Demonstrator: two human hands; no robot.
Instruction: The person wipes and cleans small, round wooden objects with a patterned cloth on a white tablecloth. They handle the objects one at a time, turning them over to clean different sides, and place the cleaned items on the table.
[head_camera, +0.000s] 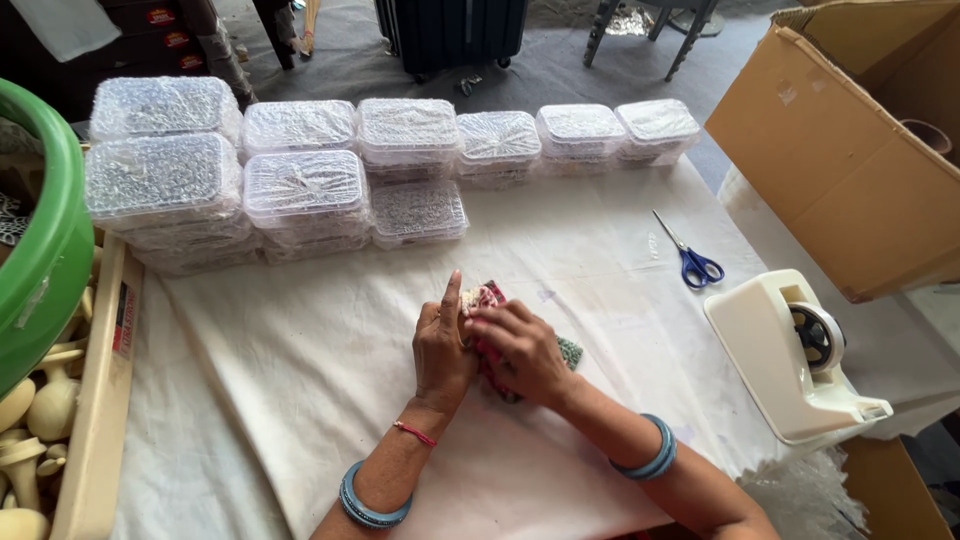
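Both hands rest together on the white cloth-covered table (300, 380), pressing on a small patterned packet (571, 351) in red, white and green. My left hand (443, 345) holds its left side with the index finger raised. My right hand (520, 345) lies over the top of it, fingers curled onto the packet. Most of the packet is hidden beneath the hands. Blue bangles sit on both wrists, and a red thread on the left.
Stacks of clear plastic boxes (300, 185) line the table's far side. Blue-handled scissors (690, 255) and a cream tape dispenser (790, 355) lie right. A cardboard box (850, 150) stands far right. A green tub (40, 240) and a tray of pale wooden pieces (40, 410) sit left.
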